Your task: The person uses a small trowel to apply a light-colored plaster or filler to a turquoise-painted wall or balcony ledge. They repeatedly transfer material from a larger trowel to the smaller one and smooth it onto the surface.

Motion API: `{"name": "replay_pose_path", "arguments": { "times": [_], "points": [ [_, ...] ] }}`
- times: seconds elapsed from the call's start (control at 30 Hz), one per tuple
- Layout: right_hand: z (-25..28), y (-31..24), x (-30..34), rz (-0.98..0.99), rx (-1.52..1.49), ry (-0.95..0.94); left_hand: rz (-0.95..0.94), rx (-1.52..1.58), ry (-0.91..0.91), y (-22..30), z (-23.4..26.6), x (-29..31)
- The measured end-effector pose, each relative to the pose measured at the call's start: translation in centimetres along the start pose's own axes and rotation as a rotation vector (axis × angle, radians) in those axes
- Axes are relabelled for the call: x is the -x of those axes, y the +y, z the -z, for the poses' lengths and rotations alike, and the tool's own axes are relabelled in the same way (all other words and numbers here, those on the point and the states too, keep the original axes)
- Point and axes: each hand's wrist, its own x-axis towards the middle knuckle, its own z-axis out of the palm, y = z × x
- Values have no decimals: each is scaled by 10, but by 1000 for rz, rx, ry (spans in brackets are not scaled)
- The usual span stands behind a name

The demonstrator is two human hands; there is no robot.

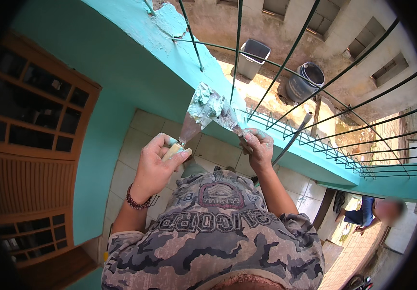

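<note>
1. Left hand (156, 162): closed in a fist around the pale wooden handle of a wide putty knife (190, 126). The thumb lies along the handle and the blade rises up and to the right from the fist.
2. Right hand (258, 147): fingers pinched on the handle of a second, narrower scraper (227, 118), whose blade slants up and to the left.
3. The two blades meet above and between the hands, where a lump of pale green filler (207, 102) sits on them. Paste also smears the fingers of both hands.
4. Handling, as judged: both tools look light, with thin blades likely to flex. The filler appears soft, wet and sticky, and could slide off a tilted blade. The handles are the sound place to hold; the blades are coated and slippery.
5. Landmark, the turquoise wall (136, 72): the tools are held in front of its lower right part, just below its chipped top edge. Thin green railing bars (285, 63) rise to the right of the wall, and a brown wooden door (34, 145) stands to its left.
6. Beyond the wall, far below, stand a grey bin (253, 58) and a dark barrel (305, 81).
</note>
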Motion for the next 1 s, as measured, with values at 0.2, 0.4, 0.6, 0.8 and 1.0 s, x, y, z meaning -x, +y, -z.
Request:
{"name": "replay_pose_path", "arguments": {
  "times": [0.2, 0.4, 0.6, 0.8, 1.0],
  "points": [
    [9, -19, -9, -41, 14, -112, -22, 225, 16, -28, -4, -1],
    [7, -23, -11, -70, -92, -231, 68, 401, 94, -57, -10, 10],
    [14, -33, 0, -40, -143, -148, 58, 522, 200, -80, -20, 14],
    [18, -23, 8, -86, -169, -80, 5, 615, 115, -102, -29, 0],
    [33, -42, 1, -54, -111, -37, 41, 673, 179, -125, -47, 7]
  ]
}}
